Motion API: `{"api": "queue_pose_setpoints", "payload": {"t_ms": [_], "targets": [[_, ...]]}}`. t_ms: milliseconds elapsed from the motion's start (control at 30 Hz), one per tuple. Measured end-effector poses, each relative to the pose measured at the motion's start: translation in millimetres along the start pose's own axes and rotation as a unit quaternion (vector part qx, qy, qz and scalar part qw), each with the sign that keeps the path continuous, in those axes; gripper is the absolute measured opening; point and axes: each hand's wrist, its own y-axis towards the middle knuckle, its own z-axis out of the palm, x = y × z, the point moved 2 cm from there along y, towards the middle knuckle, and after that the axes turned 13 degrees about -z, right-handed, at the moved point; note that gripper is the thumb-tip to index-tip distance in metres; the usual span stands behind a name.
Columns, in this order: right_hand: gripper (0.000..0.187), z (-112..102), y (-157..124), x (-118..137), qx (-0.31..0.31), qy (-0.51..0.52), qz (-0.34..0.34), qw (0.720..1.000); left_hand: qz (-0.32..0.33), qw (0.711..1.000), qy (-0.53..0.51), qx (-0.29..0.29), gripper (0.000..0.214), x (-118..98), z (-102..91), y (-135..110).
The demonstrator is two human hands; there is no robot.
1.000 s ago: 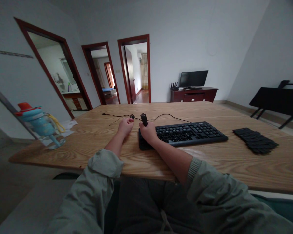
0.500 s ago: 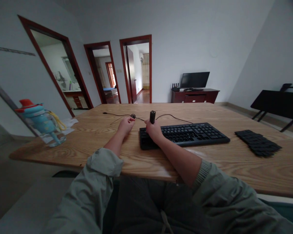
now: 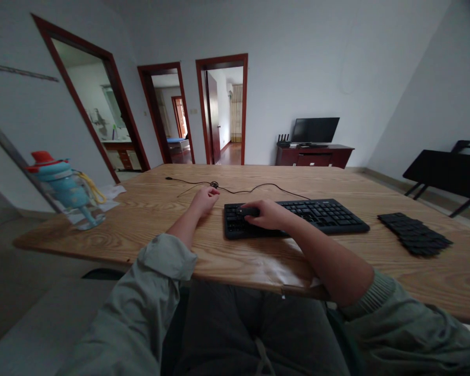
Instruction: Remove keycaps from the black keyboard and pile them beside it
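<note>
Right hand (image 3: 269, 215) is closed over a small dark cylinder-shaped tool (image 3: 249, 211), pinching it between thumb and fingers and laying it flat on the left part of the keyboard (image 3: 329, 215). Left hand (image 3: 206, 199) rests as a loose fist on the wooden table (image 3: 172, 230), just left of the keyboard, fingers curled in; whether it holds anything cannot be told, though it sits close to the thin black cable (image 3: 258, 186) that runs across the table behind it. Judgement on step: the tool is being applied to the keys at the left end of the keyboard, an early stage, since every row on the board looks full from here. Next move, as judged, calls for a steady press of the tool over a single key while the left hand keeps clear of the cable. Count, near to far: two sleeved forearms, one keyboard, one tool, one cable with a small clip or knot in it, one pile of loose black keycaps (image 3: 415, 233) well apart to the right, one blue bottle (image 3: 65, 189) with a red cap at the table's left edge. Farther off: three doorways, one monitor (image 3: 315, 130) on a low cabinet.
</note>
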Motion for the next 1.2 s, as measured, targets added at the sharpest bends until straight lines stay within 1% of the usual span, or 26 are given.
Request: {"api": "queue_pose_setpoints", "payload": {"t_ms": [67, 167, 233, 300, 433, 500, 633, 733, 900, 1000, 1067, 1133, 1200], "targets": [[0.04, 5, -3, -2, 0.06, -0.029, 0.019, 0.998, 0.001, 1.0, -0.003, -0.001, 0.02, 0, -0.7, 0], [0.037, 7, -1, -7, 0.092, -0.074, 0.062, 0.991, 0.006, 1.0, 0.001, -0.002, 0.02, 0, -1.8, -1], [0.032, 6, 1, -9, 0.101, -0.104, 0.077, 0.986, 0.004, 1.0, 0.004, 0.002, 0.02, 1, -1.9, 0], [0.029, 3, 2, -10, 0.098, -0.122, 0.078, 0.985, 0.002, 1.0, 0.005, 0.004, 0.02, 2, -1.5, 0], [0.026, -7, 1, -11, 0.061, -0.104, 0.066, 0.99, -0.003, 1.0, 0.003, 0.002, 0.021, 5, -0.6, 3], [0.024, -12, -2, -14, 0.053, -0.089, 0.071, 0.992, -0.007, 1.0, 0.003, 0.001, 0.021, 5, -0.6, 3], [0.02, -20, -12, -27, 0.095, -0.074, 0.117, 0.986, -0.006, 1.0, 0.008, 0.001, 0.022, 4, -1.3, 2], [0.02, -24, -18, -32, 0.111, -0.075, 0.128, 0.983, -0.006, 1.0, 0.015, 0.001, 0.023, 4, -1.8, 2], [0.028, -21, -20, -27, 0.088, -0.064, 0.121, 0.987, -0.01, 1.0, 0.017, 0.003, 0.023, 5, -2.5, 3], [0.032, -15, -17, -24, 0.077, -0.108, 0.106, 0.985, -0.022, 1.0, 0.013, 0.005, 0.024, 4, -3.2, 2], [0.028, -15, -15, -23, 0.063, -0.126, 0.084, 0.986, -0.037, 0.999, 0.016, 0.006, 0.023, 2, -3.9, 0], [0.022, -20, -16, -23, 0.033, -0.123, 0.07, 0.989, -0.041, 0.999, 0.023, 0.003, 0.022, -1, -5.0, -3], [0.019, -32, -22, -25, -0.02, -0.115, 0.079, 0.99, -0.041, 0.999, 0.03, 0.002, 0.023, -4, -6.2, -4]]}}
